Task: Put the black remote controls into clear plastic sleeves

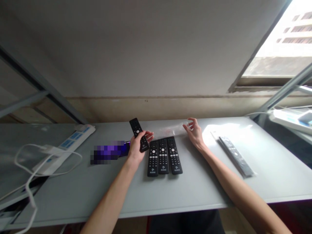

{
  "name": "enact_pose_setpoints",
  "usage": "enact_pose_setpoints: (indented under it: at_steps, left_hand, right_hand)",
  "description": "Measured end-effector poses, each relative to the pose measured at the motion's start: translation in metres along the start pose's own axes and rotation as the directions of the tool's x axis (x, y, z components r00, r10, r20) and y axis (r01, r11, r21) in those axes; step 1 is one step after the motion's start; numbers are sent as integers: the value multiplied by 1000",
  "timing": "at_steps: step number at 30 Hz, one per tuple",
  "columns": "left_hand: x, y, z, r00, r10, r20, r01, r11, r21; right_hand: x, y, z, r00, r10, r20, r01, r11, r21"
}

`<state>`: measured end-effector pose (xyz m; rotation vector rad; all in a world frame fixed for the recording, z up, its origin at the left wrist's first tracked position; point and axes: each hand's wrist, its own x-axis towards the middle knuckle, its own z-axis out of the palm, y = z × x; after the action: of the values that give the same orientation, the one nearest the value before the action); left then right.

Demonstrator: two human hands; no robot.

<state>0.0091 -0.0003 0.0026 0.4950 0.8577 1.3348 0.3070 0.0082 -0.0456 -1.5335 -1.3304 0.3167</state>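
My left hand (136, 146) is wrapped round a black remote control (135, 126), which it holds tilted above the table. My right hand (194, 134) is at the right end of a clear plastic sleeve (168, 131), its fingers bent and apart. Whether the fingertips touch the sleeve I cannot tell. Between my hands, three black remote controls (163, 156) lie side by side with their buttons up. Another remote control (236, 156), in clear plastic wrapping, lies to the right of my right forearm.
Left of my left hand lies a phone-like device with a purple screen (109, 151), partly blurred. A white power strip (70, 143) with a looping white cable (30, 185) is at the far left. The grey table (195, 191) meets a wall (146, 107) at its back edge.
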Motion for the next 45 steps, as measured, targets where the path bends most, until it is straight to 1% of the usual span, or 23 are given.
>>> enact_pose_setpoints:
  at_steps: [2, 4, 8, 11, 17, 21, 29, 31, 33, 34, 35, 36, 38, 39, 41, 43, 45]
  left_hand:
    - [0, -3, 0, 1000, 10, 20, -11, 1000, 29]
    - [0, -4, -1, 999, 41, 3, -41, 996, 75]
    - [2, -3, -3, 992, 118, -40, -108, 975, 197]
    - [3, -2, -5, 989, 134, -56, -117, 965, 234]
    - [3, -5, -5, 993, 104, -48, -93, 979, 183]
    - [2, -5, -3, 994, 108, -35, -103, 986, 133]
    - [2, -4, -2, 990, 134, -40, -127, 981, 145]
    - [3, -4, -3, 988, 142, -64, -132, 980, 147]
    - [4, -2, -3, 985, 155, -74, -145, 981, 129]
    - [3, -1, -2, 985, 161, -56, -154, 981, 121]
    - [2, 0, -2, 986, 164, -16, -161, 979, 122]
    - [0, 1, -1, 986, 161, 43, -166, 976, 142]
    - [-6, 2, 2, 971, 167, 169, -206, 948, 244]
    - [-10, 2, 4, 957, 180, 229, -249, 915, 319]
    - [-19, -1, 7, 916, 193, 353, -353, 807, 474]
    - [-27, -6, 11, 865, 136, 483, -431, 695, 576]
    - [-34, -11, 13, 820, 42, 571, -466, 628, 623]
  right_hand:
    - [-3, 1, -1, 999, -36, 2, 36, 996, -86]
    - [-5, 2, -2, 998, -54, 19, 56, 992, -117]
    - [-9, 1, -4, 996, -68, 51, 73, 993, -98]
    - [-11, -2, -5, 997, -63, 42, 66, 995, -75]
    - [-14, -7, -8, 997, -70, 35, 71, 997, -31]
    - [-14, -8, -9, 995, -90, 45, 91, 996, -19]
    - [-15, -13, -8, 990, -113, 79, 114, 993, -16]
    - [-16, -16, -9, 990, -127, 65, 130, 991, -39]
    - [-20, -22, -11, 984, -175, 22, 177, 981, -80]
    - [-23, -27, -12, 979, -204, 11, 204, 975, -92]
    - [-26, -33, -12, 974, -224, 16, 225, 970, -89]
    - [-30, -40, -12, 972, -231, 42, 233, 970, -66]
    - [-40, -56, -10, 968, -206, 145, 203, 978, 37]
    - [-45, -65, -8, 960, -190, 204, 172, 980, 101]
    - [-56, -82, -2, 934, -173, 314, 100, 967, 236]
    - [-66, -95, 5, 898, -177, 403, 24, 934, 356]
    - [-74, -103, 11, 879, -158, 450, -61, 898, 435]
